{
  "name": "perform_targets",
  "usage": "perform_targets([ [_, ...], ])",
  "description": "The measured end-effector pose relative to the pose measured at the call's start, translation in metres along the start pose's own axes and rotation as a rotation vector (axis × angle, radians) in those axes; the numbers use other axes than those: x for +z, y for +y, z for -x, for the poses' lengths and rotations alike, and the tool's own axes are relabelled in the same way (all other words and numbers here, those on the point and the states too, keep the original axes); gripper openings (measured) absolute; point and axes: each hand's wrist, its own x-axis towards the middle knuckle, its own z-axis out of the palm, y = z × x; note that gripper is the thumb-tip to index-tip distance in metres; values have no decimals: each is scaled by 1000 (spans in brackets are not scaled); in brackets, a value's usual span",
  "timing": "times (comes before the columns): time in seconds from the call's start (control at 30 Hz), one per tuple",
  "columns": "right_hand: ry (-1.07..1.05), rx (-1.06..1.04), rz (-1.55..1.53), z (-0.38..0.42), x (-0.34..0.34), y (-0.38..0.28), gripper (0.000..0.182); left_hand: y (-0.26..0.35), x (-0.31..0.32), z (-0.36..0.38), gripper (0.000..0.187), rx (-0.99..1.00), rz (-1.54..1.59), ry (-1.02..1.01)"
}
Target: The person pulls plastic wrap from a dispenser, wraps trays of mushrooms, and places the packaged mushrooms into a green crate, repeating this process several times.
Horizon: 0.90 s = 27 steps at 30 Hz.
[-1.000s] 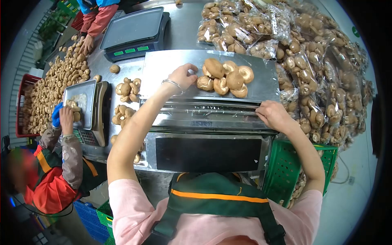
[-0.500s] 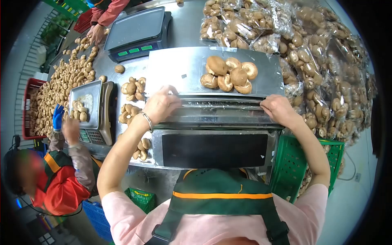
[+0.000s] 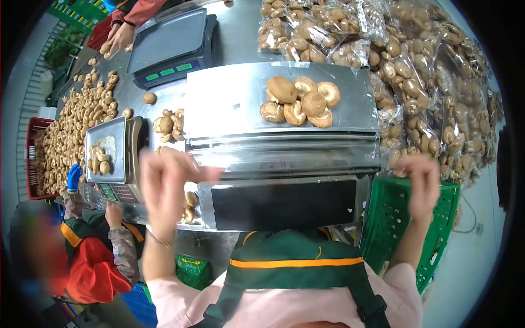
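Note:
My left hand, blurred by motion, is raised at the left front corner of a metal wrapping machine, its fingers pinched. My right hand is level with it past the machine's right end, fingers also closed and smeared. Clear plastic film shows as a shiny streak between them, over the front rollers; its edges are hard to make out. A cluster of several brown mushrooms rests on the machine's metal top, beyond both hands. The black plate lies nearer my body.
Bagged mushrooms are heaped at right. Below them stands a green crate. Loose mushrooms cover the table's left, near a small scale and a larger scale. A co-worker in red sits at left; another person's hands reach in above.
Both my hands have moved from the machine's rear slot toward my body and apart, the film between them. The co-worker's bare hand has drawn back from the small scale.

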Motion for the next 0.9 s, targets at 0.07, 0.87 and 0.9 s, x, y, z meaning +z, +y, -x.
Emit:
perform_targets([
  [0.07, 229, 74, -73, -52, 2, 9, 15, 6, 13, -70, 16, -2, 124, 248],
  [0.87, -332, 773, -317, -99, 85, 80, 25, -115, 29, -113, 49, -615, -203, -474],
  [0.9, -331, 763, -346, -89, 79, 64, 24, -111, 32, -100, 47, -593, -96, -439],
])
